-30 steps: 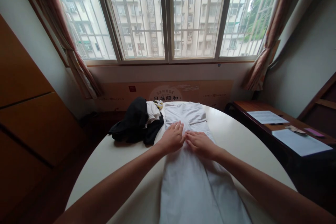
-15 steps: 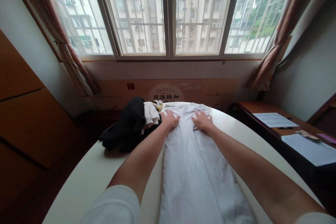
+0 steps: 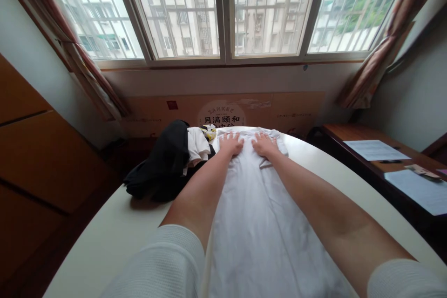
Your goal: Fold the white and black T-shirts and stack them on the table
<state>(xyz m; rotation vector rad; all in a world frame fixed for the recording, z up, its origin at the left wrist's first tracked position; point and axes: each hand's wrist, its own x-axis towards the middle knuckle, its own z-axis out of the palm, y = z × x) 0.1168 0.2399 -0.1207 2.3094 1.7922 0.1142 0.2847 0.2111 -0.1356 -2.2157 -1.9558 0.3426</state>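
Observation:
A long white garment (image 3: pixel 254 214) lies lengthwise over the round white table, running from the near side to the far edge; its exact kind I cannot tell. At its far end my left hand (image 3: pixel 232 144) rests flat on the cloth with fingers spread. Beside it my right hand (image 3: pixel 264 144) presses on the same end, palm down and fingers apart. A narrow strip of cloth shows between the two hands. Rumpled folds stick out past the right hand. Both arms reach straight forward along the garment.
A heap of black clothing (image 3: pixel 160 163) with a white piece (image 3: pixel 197 144) in it lies left of my left forearm. The white table (image 3: pixel 94 237) has a curved edge. At right, a brown desk (image 3: pixel 335 132) holds papers (image 3: pixel 377 150). A printed cardboard panel (image 3: pixel 146 109) stands below the window.
My hands have come slightly closer together on the far end of the cloth. The view has tipped a little downward and my body has leaned forward.

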